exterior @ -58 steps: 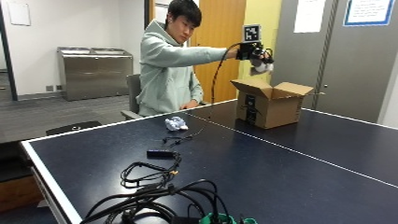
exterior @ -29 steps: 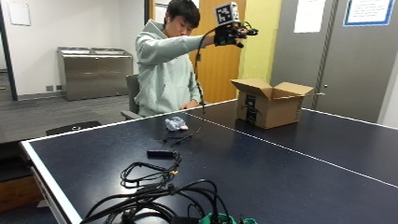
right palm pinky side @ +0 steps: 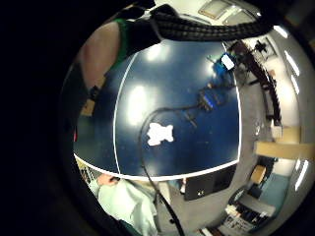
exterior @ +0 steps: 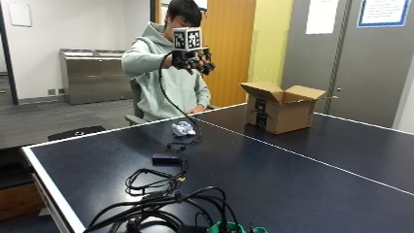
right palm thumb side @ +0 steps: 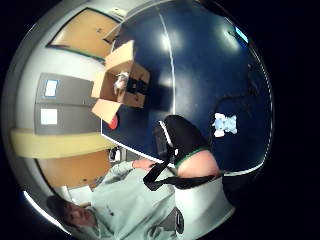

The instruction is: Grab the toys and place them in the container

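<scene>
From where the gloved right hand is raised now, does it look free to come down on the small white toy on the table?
Probably yes. The right hand is raised above the table, holding nothing visible, and the white toy lies in the open below it; only a thin cable hangs nearby.

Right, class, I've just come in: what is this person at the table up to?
A person is tidying toys into a cardboard box on a dark blue table. Their gloved right hand is raised in the air, between the box and a small white toy that lies on the table near them. The hand holds no toy. One toy already lies in the open box. Loose black cables lie on the table too.
</scene>
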### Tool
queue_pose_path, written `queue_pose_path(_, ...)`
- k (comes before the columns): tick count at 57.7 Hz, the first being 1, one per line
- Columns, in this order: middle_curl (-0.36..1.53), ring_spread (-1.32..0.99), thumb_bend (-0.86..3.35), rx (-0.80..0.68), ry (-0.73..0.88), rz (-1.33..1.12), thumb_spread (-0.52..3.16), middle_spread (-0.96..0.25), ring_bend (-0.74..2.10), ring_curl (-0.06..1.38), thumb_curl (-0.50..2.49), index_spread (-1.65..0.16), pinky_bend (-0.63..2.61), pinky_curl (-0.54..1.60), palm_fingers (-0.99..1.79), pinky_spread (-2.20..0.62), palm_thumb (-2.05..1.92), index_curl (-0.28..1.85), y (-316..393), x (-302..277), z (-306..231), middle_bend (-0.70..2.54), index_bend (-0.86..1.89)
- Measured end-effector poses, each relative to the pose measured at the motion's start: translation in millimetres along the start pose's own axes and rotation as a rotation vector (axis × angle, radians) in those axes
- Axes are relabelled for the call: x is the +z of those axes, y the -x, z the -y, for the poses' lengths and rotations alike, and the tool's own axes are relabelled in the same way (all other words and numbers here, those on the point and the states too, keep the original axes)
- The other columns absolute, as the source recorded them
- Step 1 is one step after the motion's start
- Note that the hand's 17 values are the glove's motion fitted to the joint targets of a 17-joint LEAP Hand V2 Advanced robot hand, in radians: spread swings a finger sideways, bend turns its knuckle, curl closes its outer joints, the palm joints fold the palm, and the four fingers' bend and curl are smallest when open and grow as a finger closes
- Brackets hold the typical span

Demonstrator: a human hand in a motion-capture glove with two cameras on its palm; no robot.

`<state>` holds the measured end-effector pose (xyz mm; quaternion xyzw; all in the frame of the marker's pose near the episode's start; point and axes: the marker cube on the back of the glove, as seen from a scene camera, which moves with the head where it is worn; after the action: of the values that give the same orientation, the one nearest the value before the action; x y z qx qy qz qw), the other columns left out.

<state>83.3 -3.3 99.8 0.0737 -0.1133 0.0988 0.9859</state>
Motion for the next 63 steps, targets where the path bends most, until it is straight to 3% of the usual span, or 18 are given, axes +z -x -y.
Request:
queue_pose_path(9,0.35,0.03,0.0,0.077,0.16,-0.046,1.35,-0.02,0.16,0.27,0.37,-0.26,0.77,0.34,-0.07,0.06,0.18,0.38,-46.6,53.5,-4.4,0.18,0.18)
queue_pose_path(25,0.3,0.03,0.02,0.047,0.359,-0.341,1.4,-0.02,0.12,0.21,0.37,-0.3,0.75,0.34,-0.18,0.06,0.28,0.4,-89.6,118.5,-5.0,0.13,0.19)
queue_pose_path(42,0.25,0.02,0.04,0.07,0.521,-0.355,1.38,-0.03,0.12,0.16,0.38,-0.32,0.75,0.34,-0.21,0.06,0.42,0.39,-109.0,170.0,0.7,0.11,0.2)
queue_pose_path(50,0.22,0.02,0.06,0.067,0.537,-0.343,1.38,-0.04,0.1,0.12,0.39,-0.35,0.7,0.33,-0.17,0.06,0.49,0.44,-108.8,185.8,0.7,0.1,0.36)
queue_pose_path(63,0.23,0.01,0.09,0.04,0.523,-0.319,1.4,-0.07,0.09,0.06,0.42,-0.35,0.6,0.31,0.0,0.05,0.58,0.6,-102.9,189.6,3.9,0.2,0.88)
